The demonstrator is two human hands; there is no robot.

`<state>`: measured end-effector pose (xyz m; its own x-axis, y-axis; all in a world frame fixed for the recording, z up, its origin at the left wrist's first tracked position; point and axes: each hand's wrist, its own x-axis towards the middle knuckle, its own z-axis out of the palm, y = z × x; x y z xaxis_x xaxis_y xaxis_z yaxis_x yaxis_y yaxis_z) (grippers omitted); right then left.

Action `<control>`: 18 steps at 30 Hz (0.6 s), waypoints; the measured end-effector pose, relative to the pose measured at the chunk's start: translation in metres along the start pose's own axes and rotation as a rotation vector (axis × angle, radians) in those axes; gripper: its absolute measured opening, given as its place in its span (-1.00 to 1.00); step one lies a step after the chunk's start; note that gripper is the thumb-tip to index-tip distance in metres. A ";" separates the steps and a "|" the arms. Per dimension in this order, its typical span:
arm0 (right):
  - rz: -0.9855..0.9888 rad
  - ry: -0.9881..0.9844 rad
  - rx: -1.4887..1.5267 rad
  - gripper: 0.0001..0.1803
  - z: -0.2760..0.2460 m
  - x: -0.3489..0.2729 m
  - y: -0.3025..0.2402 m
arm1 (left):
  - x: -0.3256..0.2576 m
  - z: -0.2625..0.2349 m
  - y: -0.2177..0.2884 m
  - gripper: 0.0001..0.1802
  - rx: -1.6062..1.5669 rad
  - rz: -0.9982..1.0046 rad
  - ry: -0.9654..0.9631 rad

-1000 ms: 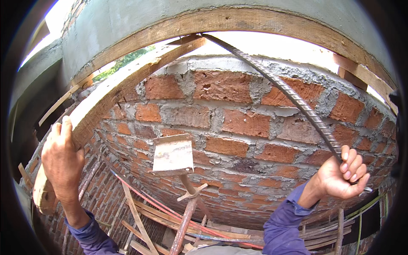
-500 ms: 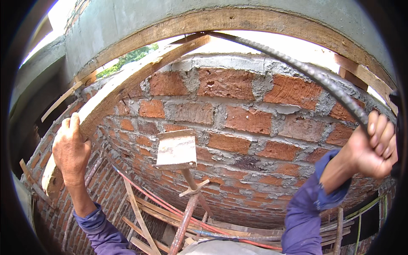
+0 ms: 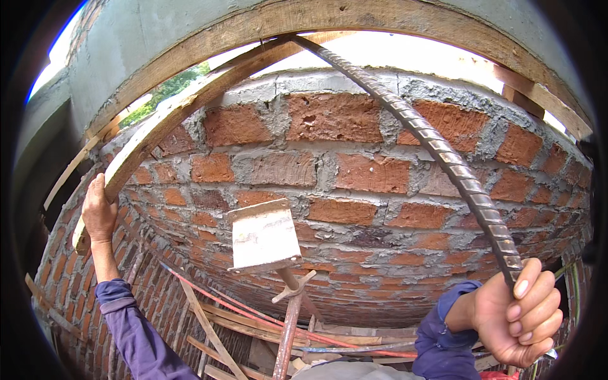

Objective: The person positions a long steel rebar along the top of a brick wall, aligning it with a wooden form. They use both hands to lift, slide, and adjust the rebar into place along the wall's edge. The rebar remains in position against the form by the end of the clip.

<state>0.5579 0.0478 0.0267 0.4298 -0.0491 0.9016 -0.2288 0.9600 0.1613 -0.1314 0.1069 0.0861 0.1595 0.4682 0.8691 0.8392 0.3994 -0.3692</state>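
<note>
My left hand (image 3: 99,210) is closed round the lower part of a long wooden plank (image 3: 171,123), which slants up to the right. The plank's far end lies just under a thick timber beam (image 3: 342,20), against the underside of a grey concrete band. My right hand (image 3: 519,315), in a fist, grips the lower end of a ribbed steel bar (image 3: 437,145). The bar's upper tip meets the junction of plank and beam. A nail (image 3: 260,38) shows near that junction.
A curved brick wall (image 3: 329,171) fills the middle. Before it stands a steel prop (image 3: 289,329) with a flat metal head plate (image 3: 266,237). Boards (image 3: 253,320) and a red pipe (image 3: 234,301) lie below. Short timbers (image 3: 538,98) sit under the beam's right side.
My right hand has come down and slightly left, swinging the bar's lower end downward. The plank's far end now sits closer against the beam. My left hand keeps its hold.
</note>
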 end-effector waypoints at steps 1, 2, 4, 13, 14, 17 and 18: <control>-0.013 0.011 0.000 -0.58 0.006 0.008 0.001 | 0.001 0.014 -0.005 -0.29 -0.006 -0.010 -0.002; -0.039 0.039 -0.020 -0.58 0.010 0.021 0.002 | 0.008 0.028 -0.010 -0.29 -0.045 0.000 0.054; -0.015 -0.053 0.061 -0.63 0.014 0.049 0.006 | 0.020 0.046 -0.016 -0.32 -0.079 -0.017 -0.035; 0.086 -0.186 -0.033 -0.45 -0.019 0.011 0.083 | 0.063 0.007 -0.017 -0.12 -0.760 -0.314 -0.556; 0.024 -0.071 -0.029 -0.48 -0.022 0.005 0.089 | 0.066 0.001 -0.014 -0.22 -0.870 -0.375 -0.576; 0.114 -0.324 0.121 -0.51 -0.022 0.018 0.094 | 0.072 -0.018 -0.002 -0.37 -0.495 -0.249 -0.563; 0.144 -0.376 0.066 -0.51 -0.021 0.031 0.092 | 0.069 -0.025 0.004 -0.40 -0.445 -0.257 -0.529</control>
<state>0.5683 0.1402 0.0606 0.0431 -0.0244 0.9988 -0.3241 0.9453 0.0371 -0.1045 0.1215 0.1531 -0.2481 0.7653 0.5940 0.9659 0.2423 0.0913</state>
